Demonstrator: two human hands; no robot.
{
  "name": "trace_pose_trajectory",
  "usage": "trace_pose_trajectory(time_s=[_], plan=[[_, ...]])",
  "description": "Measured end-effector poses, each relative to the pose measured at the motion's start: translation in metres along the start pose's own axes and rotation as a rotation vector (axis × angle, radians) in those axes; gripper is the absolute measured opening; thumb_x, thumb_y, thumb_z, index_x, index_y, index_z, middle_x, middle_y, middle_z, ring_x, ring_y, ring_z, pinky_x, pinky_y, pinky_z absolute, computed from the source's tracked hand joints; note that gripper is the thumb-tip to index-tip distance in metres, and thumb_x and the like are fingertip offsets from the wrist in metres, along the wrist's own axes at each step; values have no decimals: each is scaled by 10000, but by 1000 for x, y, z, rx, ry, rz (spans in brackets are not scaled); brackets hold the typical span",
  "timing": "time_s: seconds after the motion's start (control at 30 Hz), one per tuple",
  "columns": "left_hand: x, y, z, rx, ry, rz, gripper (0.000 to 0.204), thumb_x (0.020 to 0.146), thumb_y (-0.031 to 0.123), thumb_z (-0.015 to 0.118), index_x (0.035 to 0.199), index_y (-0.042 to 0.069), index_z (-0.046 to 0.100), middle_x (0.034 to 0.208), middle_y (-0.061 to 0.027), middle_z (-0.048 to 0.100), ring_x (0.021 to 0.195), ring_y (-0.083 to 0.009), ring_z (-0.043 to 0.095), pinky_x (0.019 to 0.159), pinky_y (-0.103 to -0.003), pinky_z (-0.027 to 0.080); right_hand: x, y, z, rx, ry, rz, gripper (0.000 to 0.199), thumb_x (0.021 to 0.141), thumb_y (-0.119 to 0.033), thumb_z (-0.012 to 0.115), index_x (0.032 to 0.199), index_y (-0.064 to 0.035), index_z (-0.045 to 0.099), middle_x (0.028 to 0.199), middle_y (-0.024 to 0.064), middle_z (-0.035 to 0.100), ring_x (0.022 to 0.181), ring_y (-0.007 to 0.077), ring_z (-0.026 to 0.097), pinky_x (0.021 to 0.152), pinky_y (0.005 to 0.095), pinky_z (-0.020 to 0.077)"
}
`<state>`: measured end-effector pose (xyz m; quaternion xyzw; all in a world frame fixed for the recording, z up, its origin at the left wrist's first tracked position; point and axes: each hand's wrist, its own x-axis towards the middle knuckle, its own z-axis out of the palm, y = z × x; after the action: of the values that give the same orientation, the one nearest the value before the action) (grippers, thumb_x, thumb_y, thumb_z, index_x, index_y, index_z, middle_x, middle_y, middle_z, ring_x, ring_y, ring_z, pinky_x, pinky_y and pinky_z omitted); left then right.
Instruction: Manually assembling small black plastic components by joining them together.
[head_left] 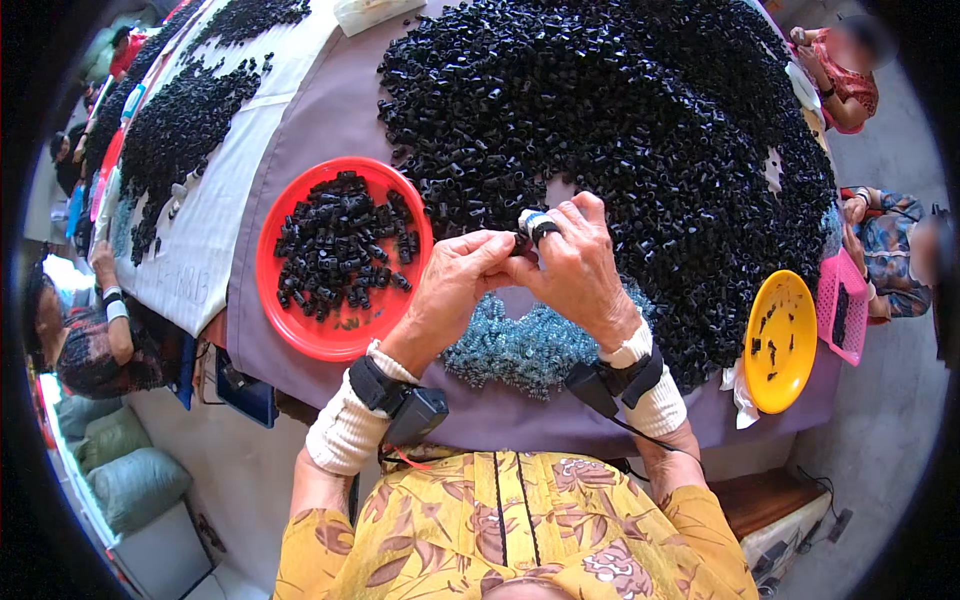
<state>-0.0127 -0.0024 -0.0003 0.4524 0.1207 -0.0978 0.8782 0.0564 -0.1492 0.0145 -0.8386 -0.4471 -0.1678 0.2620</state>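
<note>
My left hand and my right hand meet above the table's near part, fingertips pinched together. Between them is a small black plastic piece, mostly hidden by the fingers. A white-and-blue wrap and a black band circle a finger of my right hand. Just under the hands lies a heap of small pale-blue translucent coiled pieces. Beyond them spreads a wide pile of small black plastic pieces. To the left of my left hand sits a red round tray with many black pieces in it.
A yellow plate with a few dark pieces stands at the right edge, beside a pink basket. People sit on the left and right sides. More black pieces lie on a white cloth at the left.
</note>
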Motion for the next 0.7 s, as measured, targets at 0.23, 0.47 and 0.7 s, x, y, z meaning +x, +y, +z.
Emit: trace_pose_trajectory(time_s=[0.23,0.47,0.7], plan=[[-1,3,3,12,-38,-11,209,920,162,525,1026,1,607,937,-57,643,840,-123,626,801,-296,515,-3,3,2,-58,5,5,239,670,-248,674,686,-21,602,692,111,570,735,265,556,848,460,358],[1,-4,1,14,28,2,195,916,143,530,1013,-5,611,923,-55,639,828,-120,618,788,-290,512,-6,3,6,-53,18,-5,236,676,-241,658,640,-20,583,667,117,554,691,263,541,818,444,370],[2,-5,2,-17,32,16,188,909,141,545,991,-13,615,912,-48,630,809,-121,605,772,-276,502,-9,4,9,-70,50,-44,224,692,-211,646,656,-8,557,650,120,539,656,261,522,769,413,384]])
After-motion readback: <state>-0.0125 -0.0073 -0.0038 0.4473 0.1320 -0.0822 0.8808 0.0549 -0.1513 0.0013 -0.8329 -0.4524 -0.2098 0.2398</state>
